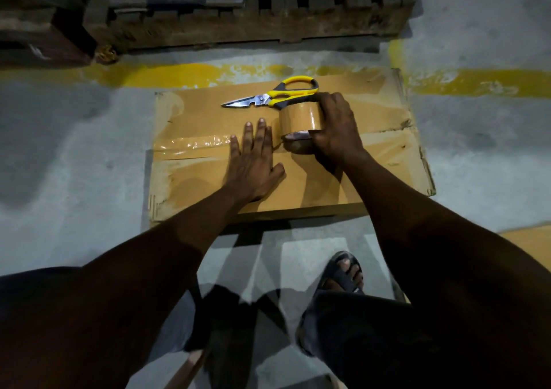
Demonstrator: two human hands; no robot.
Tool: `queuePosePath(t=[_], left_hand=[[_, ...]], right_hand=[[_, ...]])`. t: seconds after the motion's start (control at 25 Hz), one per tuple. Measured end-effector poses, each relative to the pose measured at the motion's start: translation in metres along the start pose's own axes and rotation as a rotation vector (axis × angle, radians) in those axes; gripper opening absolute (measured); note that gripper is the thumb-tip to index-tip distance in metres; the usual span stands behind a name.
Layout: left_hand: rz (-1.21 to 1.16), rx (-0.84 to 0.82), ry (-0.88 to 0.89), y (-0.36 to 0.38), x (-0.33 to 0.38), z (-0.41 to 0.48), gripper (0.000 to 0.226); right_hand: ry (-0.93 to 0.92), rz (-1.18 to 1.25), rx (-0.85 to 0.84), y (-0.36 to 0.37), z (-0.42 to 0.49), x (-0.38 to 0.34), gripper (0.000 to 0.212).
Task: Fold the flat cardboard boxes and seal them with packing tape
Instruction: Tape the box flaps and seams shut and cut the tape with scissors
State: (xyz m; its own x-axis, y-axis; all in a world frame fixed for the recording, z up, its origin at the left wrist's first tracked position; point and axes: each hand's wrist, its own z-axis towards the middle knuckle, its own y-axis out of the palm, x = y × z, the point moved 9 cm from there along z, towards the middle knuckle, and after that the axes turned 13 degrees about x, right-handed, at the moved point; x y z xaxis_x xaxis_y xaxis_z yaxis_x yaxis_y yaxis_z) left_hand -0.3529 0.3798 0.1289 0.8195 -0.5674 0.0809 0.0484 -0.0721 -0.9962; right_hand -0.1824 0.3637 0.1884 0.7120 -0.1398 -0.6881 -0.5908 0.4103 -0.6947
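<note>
Past the left forearm (pixel 155 254), the left hand (pixel 253 165) lies straight-fingered on the tape strip (pixel 193 145), while the right hand (pixel 337 129), gripping the tape roll (pixel 298 119), should probably pull taut.

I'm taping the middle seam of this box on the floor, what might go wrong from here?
1. The laid tape strip looks wrinkled left of your left hand; more creases may form as the tape roll advances.
2. The scissors lie on the box right beside your right hand, which grips the roll; a bump might knock them off.
3. The flaps to the right of the roll look uneven, so tape might drift off the seam.
</note>
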Motion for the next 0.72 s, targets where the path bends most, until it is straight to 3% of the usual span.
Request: queuePosePath(t=[0.16, 0.32, 0.52, 0.72], left_hand=[[-0.009, 0.002, 0.044, 0.003, 0.013, 0.003, 0.087], [-0.038, -0.018, 0.015, 0.005, 0.01, 0.004, 0.089], [-0.018, -0.016, 0.023, 0.004, 0.012, 0.002, 0.087], [-0.001, -0.024, 0.013, 0.004, 0.01, 0.001, 0.085]], right_hand=[[0.036, 0.061, 0.051, 0.001, 0.001, 0.01, 0.075], [-0.044, -0.117, 0.223, -0.016, 0.012, -0.002, 0.058], [-0.165, -0.189, 0.12, -0.021, 0.001, -0.009, 0.09], [-0.089, -0.372, 0.215, -0.067, 0.0, 0.046, 0.072]])
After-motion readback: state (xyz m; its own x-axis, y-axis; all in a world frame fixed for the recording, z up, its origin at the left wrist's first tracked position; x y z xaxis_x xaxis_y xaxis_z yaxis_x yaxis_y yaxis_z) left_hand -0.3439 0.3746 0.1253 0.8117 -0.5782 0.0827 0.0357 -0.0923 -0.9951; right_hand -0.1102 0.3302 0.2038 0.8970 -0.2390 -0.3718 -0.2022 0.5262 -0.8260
